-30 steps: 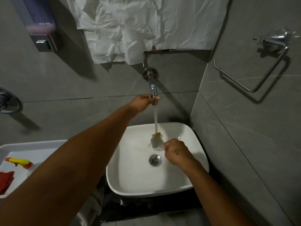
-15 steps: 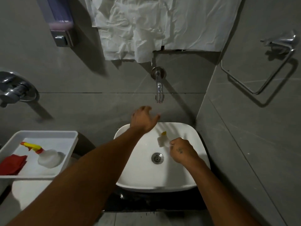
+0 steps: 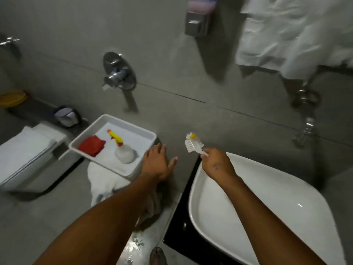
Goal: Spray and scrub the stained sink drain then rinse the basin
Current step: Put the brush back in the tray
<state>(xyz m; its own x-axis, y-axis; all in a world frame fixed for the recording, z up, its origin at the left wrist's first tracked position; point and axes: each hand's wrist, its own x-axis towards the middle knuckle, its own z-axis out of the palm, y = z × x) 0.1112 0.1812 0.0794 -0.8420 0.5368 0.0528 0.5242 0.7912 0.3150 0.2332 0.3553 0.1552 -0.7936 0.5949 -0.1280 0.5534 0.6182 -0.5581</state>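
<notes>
The white sink basin lies at the lower right on a black counter; its drain is hidden behind my right forearm. My right hand grips the handle of a white scrub brush, holding it up past the basin's left rim. My left hand hovers open, fingers spread, beside the right edge of a white tray. In the tray lie a clear spray bottle with a yellow and red trigger and a red cloth. The wall tap is at the upper right, no water running.
A white toilet stands at the left, below the tray. A chrome wall mixer, a soap dispenser and hanging white paper are on the grey wall. A small bin sits on a ledge. The floor below looks wet.
The view swung left. My left hand left the tap, the water stopped, and it moved toward the tray. My right hand lifted the brush out of the basin to the left.
</notes>
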